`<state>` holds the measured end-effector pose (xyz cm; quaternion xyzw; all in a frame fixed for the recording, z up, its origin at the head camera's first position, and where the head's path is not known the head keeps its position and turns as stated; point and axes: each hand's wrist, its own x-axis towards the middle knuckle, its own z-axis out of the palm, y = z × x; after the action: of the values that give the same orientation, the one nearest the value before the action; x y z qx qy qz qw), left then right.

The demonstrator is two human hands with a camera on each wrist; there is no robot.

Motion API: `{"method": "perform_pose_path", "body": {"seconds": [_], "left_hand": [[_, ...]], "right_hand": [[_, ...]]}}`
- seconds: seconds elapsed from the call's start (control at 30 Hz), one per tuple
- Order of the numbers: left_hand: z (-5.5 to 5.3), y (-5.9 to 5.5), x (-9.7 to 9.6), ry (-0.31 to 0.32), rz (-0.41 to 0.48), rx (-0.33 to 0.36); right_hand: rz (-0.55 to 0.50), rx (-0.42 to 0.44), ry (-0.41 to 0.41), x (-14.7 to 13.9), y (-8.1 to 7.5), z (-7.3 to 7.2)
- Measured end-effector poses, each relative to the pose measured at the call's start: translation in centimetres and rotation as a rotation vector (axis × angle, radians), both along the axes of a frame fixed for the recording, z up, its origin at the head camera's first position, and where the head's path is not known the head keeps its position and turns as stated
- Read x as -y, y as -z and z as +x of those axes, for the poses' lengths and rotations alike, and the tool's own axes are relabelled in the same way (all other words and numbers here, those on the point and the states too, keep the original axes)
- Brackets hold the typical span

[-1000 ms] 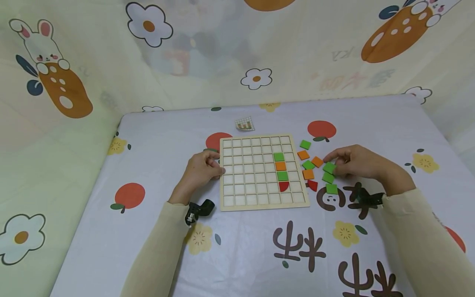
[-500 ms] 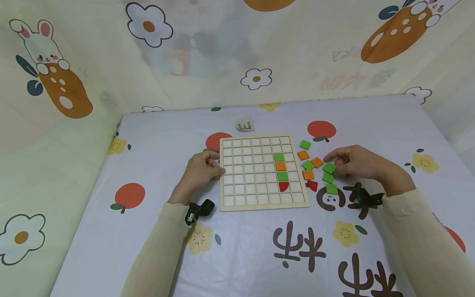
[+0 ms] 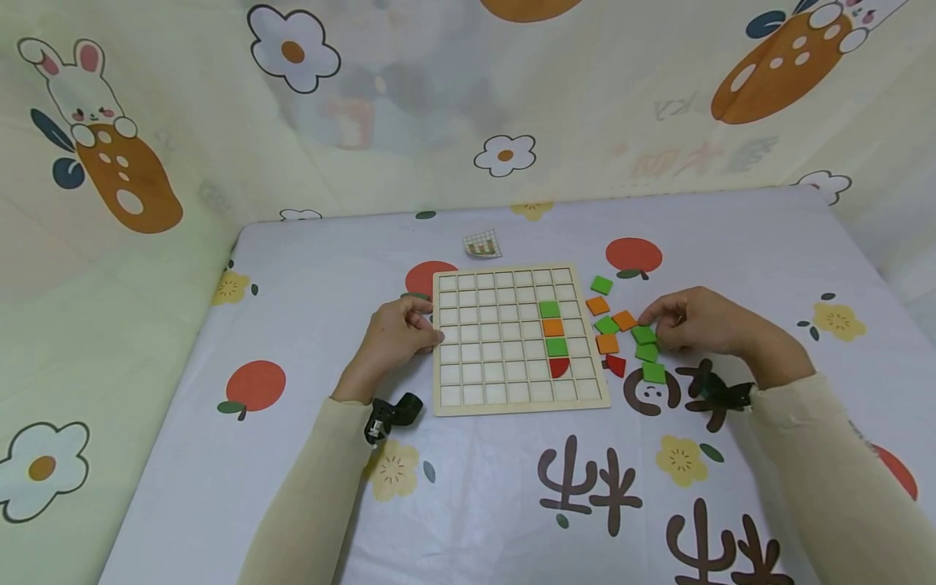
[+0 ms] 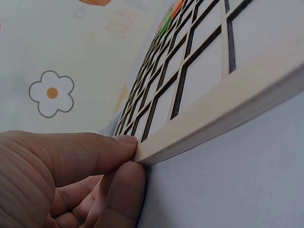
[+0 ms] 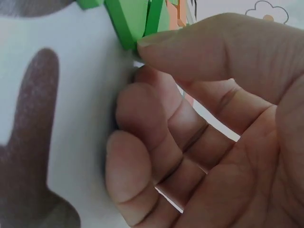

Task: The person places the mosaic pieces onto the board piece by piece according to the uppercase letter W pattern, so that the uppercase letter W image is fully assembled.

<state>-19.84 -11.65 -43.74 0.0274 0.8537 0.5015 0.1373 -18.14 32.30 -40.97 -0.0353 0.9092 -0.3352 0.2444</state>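
My left hand (image 3: pixel 398 331) pinches the left rim of a pale wooden grid board (image 3: pixel 491 409). In the left wrist view the thumb lies on the rim's top, with a fingertip against its side. To the right of the board, my right hand (image 3: pixel 705 323) holds a square green tile (image 3: pixel 643 335) between thumb and forefinger. The right wrist view has the thumb tip against that tile's edge, the forefinger mostly hidden and the other fingers curled. Another green tile (image 3: pixel 647 353) lies just below it. On the board sit green, orange (image 3: pixel 552 327) and red (image 3: pixel 559 367) pieces in one column.
Loose orange tiles (image 3: pixel 607 344), further green tiles (image 3: pixel 654 372) and a red piece (image 3: pixel 616 366) lie between the board and my right hand. A small printed grid card (image 3: pixel 482 244) lies behind the board. A patterned curtain (image 3: pixel 409 114) rises at the back.
The green tile at my right fingertips has shifted slightly left and toward me, closer to the tile below it. My right hand moved only a little. The left hand and board stayed still.
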Motion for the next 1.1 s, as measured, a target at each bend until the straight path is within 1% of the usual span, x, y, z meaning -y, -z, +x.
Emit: {"method": "perform_pose_path", "body": {"seconds": [0.17,0.53,0.77,0.87,0.97,1.1], "left_hand": [[0.1,-0.2,-0.1,-0.001,0.001,0.005],[0.0,-0.1,0.0,0.007,-0.010,-0.012],[-0.1,0.0,0.1,0.004,-0.002,-0.003],[-0.1,-0.1,0.0,0.001,0.000,0.004],[0.0,-0.2,0.0,-0.002,0.001,0.009],[0.1,-0.3,-0.1,-0.003,0.000,0.008]], "right_hand": [[0.006,-0.003,-0.002,0.4,-0.2,0.2],[0.111,-0.041,-0.015,1.3,-0.3,0.4],[0.155,-0.137,-0.030,1.7,0.1,0.7],[0.158,-0.162,-0.033,1.8,0.0,0.9],[0.170,-0.165,-0.025,2.2,0.0,1.1],[0.188,-0.143,-0.011,2.7,0.0,1.1]]}}
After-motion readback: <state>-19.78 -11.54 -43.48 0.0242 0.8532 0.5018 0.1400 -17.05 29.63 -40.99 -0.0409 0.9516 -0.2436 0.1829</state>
